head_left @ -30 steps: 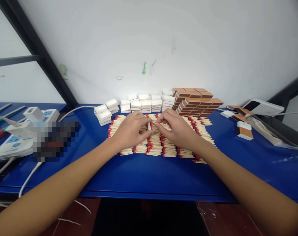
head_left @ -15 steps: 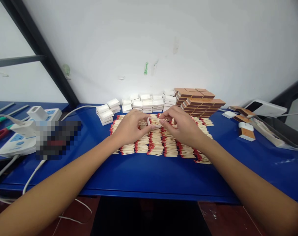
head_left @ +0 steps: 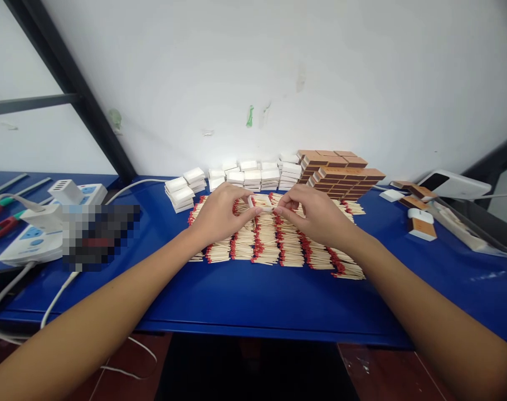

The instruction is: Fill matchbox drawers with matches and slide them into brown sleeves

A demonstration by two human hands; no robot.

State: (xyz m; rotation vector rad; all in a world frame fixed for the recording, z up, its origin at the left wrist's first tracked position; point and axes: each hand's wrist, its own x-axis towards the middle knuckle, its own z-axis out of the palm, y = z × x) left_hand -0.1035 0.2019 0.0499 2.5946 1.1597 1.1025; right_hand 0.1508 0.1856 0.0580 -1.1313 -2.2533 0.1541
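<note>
Between both hands a small white matchbox tray (head_left: pixel 262 203) filled with matches is held above rows of red-tipped matches (head_left: pixel 274 242) spread on the blue table (head_left: pixel 245 301). My left hand (head_left: pixel 220 214) pinches its left end with fingers closed. My right hand (head_left: pixel 316 214) pinches its right end with thumb and fingertips. Stacks of white inner trays (head_left: pixel 245 177) and brown matchbox sleeves (head_left: pixel 341 174) stand behind the hands, against the wall.
White power strips (head_left: pixel 40 234) with cables lie on the left next to a blurred patch. On the right sit a few finished matchboxes (head_left: pixel 420 225), a white device (head_left: pixel 454 182) and a dark tray. The table's front edge runs below my forearms.
Both hands have lifted slightly and moved a little away from me; the white tray has turned from on end to lying level between the fingertips.
</note>
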